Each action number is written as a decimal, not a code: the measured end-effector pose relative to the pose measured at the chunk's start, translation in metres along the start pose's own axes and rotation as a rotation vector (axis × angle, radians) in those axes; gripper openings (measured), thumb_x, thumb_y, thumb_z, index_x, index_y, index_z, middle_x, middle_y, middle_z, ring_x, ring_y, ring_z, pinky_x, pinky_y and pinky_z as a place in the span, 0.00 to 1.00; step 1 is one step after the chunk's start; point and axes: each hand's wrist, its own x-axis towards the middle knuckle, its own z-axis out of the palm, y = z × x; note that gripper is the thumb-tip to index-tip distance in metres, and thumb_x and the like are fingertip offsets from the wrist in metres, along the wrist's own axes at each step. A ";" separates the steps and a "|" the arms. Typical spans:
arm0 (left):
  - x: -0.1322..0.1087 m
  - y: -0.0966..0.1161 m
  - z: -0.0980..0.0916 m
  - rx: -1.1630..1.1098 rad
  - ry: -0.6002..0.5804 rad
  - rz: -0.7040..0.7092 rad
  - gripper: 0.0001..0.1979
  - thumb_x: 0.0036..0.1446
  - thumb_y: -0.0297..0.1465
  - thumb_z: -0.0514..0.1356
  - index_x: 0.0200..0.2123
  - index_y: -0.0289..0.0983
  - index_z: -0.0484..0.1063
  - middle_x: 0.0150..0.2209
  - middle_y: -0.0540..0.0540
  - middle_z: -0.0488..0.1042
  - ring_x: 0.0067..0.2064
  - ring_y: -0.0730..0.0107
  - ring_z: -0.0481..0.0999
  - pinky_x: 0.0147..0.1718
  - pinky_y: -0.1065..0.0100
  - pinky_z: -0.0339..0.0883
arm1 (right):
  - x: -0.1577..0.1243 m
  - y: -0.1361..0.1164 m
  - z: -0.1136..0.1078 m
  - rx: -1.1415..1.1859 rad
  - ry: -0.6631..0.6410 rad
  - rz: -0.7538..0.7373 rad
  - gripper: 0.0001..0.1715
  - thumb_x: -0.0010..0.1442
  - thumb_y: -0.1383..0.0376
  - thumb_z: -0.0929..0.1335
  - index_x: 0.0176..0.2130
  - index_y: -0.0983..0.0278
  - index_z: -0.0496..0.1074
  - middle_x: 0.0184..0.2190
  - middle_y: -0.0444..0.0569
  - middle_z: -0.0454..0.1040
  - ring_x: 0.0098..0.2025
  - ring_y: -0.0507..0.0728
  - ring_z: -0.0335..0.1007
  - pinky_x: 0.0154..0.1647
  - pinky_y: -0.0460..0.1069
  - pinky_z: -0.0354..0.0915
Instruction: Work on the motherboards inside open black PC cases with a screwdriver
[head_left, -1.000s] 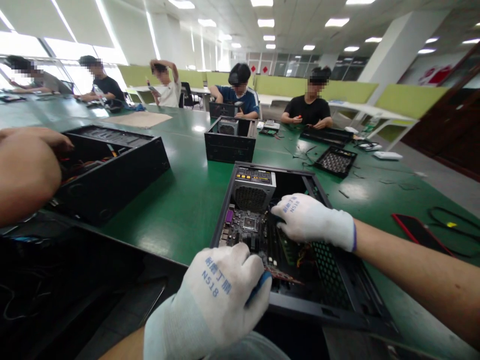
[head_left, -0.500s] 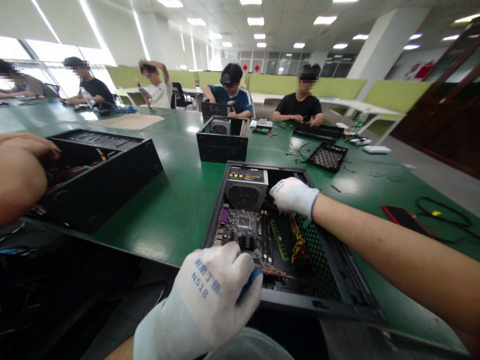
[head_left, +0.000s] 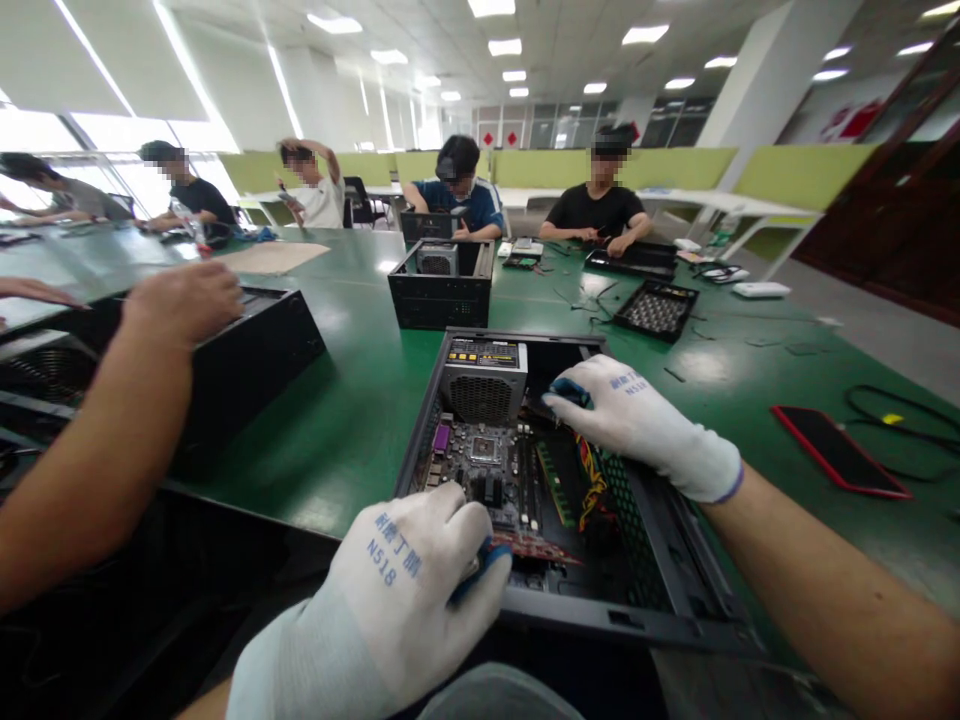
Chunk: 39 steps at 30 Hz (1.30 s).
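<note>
An open black computer case [head_left: 660,590] lies on the green table [head_left: 360,400] in front of me, with a motherboard [head_left: 484,465] and a grey power supply [head_left: 484,375] inside. My left hand [head_left: 412,580], in a white glove, rests on the case's near edge, its fingers curled over the board's red edge. My gloved right hand [head_left: 637,415] reaches into the case beside the power supply, with its blue-coated fingertips pinched together; what they hold is hidden. Red and yellow wires [head_left: 589,475] lie below it.
A co-worker's bare arm [head_left: 112,440] and hand rest on another black case [head_left: 247,345] at my left. A third case [head_left: 441,285] stands farther back. A red phone [head_left: 840,450], a cable and a black tray [head_left: 656,312] lie to the right. Several people sit along the table's far side.
My right hand has drawn back slightly from beside the power supply and its fingers now pinch. The co-worker's hand has come out of the left case and lies on its top. My left hand stays put.
</note>
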 end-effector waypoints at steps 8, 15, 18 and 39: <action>0.066 -0.012 0.002 0.190 -0.221 0.128 0.13 0.71 0.40 0.56 0.47 0.37 0.72 0.44 0.41 0.78 0.45 0.56 0.81 0.45 0.59 0.74 | -0.003 0.001 -0.002 0.220 0.084 0.002 0.21 0.70 0.52 0.66 0.43 0.64 0.81 0.40 0.53 0.81 0.44 0.61 0.73 0.49 0.52 0.64; 0.151 -0.026 0.041 0.355 -0.688 0.055 0.18 0.65 0.35 0.61 0.55 0.33 0.76 0.54 0.30 0.78 0.51 0.47 0.83 0.49 0.56 0.77 | -0.006 0.007 0.004 0.213 0.087 -0.033 0.21 0.70 0.52 0.67 0.47 0.66 0.80 0.43 0.55 0.80 0.46 0.61 0.73 0.51 0.53 0.63; 0.169 -0.034 0.058 0.391 -0.783 0.043 0.18 0.54 0.31 0.68 0.49 0.34 0.80 0.51 0.32 0.81 0.50 0.45 0.83 0.49 0.56 0.78 | -0.007 0.009 0.006 0.216 0.095 -0.038 0.22 0.69 0.51 0.68 0.49 0.66 0.79 0.45 0.55 0.80 0.47 0.61 0.72 0.51 0.52 0.63; 0.180 -0.059 0.091 0.414 -0.793 0.019 0.26 0.56 0.30 0.66 0.59 0.31 0.73 0.58 0.32 0.78 0.58 0.47 0.80 0.58 0.57 0.73 | -0.012 0.010 0.008 0.223 0.094 -0.125 0.22 0.70 0.52 0.68 0.48 0.67 0.78 0.46 0.57 0.79 0.49 0.63 0.72 0.53 0.54 0.62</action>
